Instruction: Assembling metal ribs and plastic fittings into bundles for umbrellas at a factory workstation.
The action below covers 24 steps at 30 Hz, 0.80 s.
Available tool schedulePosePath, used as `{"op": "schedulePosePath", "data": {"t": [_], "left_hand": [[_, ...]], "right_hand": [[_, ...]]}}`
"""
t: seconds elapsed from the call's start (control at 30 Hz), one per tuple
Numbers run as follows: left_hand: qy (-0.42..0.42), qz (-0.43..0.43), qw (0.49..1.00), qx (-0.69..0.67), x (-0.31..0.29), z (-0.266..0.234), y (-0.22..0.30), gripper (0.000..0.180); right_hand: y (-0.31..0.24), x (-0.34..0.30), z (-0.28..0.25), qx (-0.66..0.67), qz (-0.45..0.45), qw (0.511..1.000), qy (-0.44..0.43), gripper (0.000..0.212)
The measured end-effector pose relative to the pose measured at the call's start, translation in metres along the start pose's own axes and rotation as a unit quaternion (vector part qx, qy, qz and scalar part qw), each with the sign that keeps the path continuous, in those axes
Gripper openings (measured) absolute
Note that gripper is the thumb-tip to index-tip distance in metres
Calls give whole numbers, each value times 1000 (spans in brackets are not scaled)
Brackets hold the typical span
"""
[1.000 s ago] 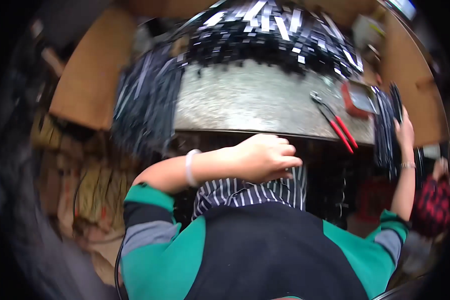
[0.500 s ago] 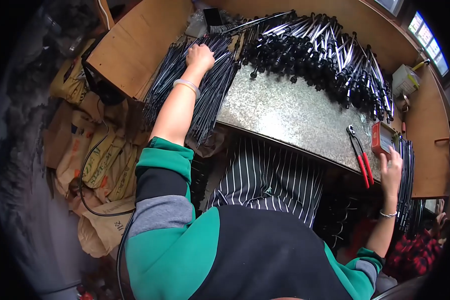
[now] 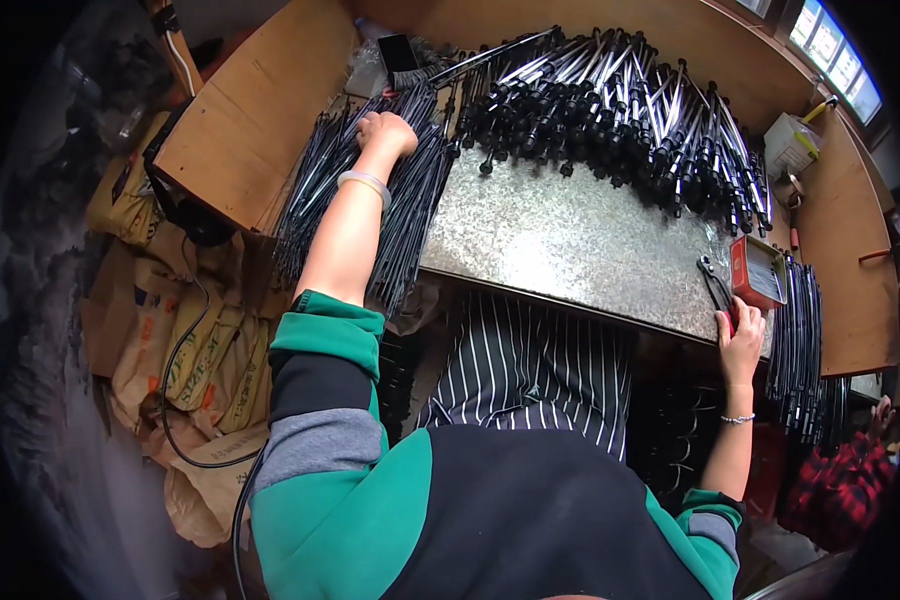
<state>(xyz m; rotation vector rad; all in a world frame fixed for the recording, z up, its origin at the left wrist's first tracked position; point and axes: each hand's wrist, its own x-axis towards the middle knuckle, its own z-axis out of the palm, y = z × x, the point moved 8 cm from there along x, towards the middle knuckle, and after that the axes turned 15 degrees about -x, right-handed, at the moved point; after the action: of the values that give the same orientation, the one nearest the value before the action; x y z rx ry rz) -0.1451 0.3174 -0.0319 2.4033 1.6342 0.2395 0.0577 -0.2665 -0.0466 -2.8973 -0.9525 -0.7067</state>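
Observation:
My left hand [image 3: 388, 134] rests on a pile of long thin dark rods [image 3: 365, 205] at the left of the table. Its fingers are curled down, and the fingertips are hidden, so I cannot make out what they pinch. Over the red handles of a pair of pliers [image 3: 711, 275], my right hand [image 3: 742, 335] is closed. The dark jaws of the pliers point away from me, lying on the speckled tabletop [image 3: 540, 235]. Just beyond that hand sits a small red box [image 3: 756, 272] with thin pieces inside.
A large heap of shiny rods with black fittings [image 3: 610, 110] covers the back. More dark rods [image 3: 796, 345] hang over the right edge. Wooden side panels [image 3: 255, 110] enclose the table. A white box [image 3: 792, 145] stands at the back right; sacks [image 3: 205, 350] lie at the left.
My right hand has moved left from beside the red box and closed on the pliers' handles. My left hand stays at the rod pile, and the whole view has shifted slightly.

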Motion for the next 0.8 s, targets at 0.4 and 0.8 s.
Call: {"op": "schedulePosePath", "data": {"t": [0.4, 0.8], "left_hand": [[13, 34, 996, -84, -15, -18, 7, 41], [89, 139, 978, -130, -6, -62, -1, 42]], "right_hand": [[17, -3, 2, -10, 24, 999, 20, 37], [16, -1, 2, 0, 30, 999, 17, 37]]}}
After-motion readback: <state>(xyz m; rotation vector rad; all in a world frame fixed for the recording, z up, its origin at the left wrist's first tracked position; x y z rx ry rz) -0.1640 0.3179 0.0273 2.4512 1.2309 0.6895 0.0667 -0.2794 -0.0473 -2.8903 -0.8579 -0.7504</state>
